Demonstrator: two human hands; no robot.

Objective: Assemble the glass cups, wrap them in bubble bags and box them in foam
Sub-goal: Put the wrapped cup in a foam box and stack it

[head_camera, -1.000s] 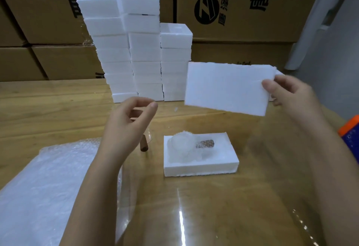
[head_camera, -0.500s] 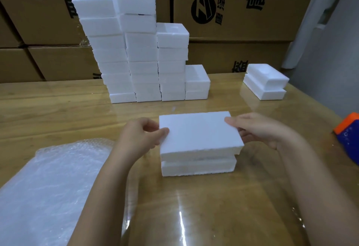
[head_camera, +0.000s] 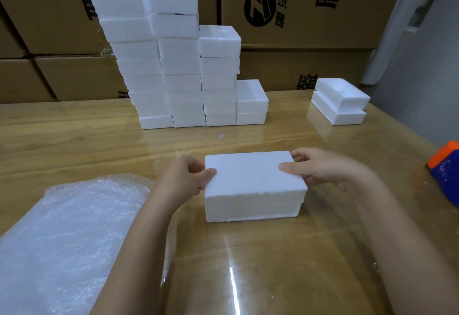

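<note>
I am gripping the closed foam box point(head_camera: 253, 190) at both short ends, my left hand point(head_camera: 185, 180) pinching its left end with the thumb on top and my right hand point(head_camera: 323, 170) clamping the right end likewise, so its long axis is running left to right just in front of me on the table point(head_camera: 273, 265). The foam stacks point(head_camera: 178, 66) are standing well beyond it with bare wood between, while bubble bags point(head_camera: 74, 240) are crowding my near left, so I am judging straight ahead the open way.
</note>
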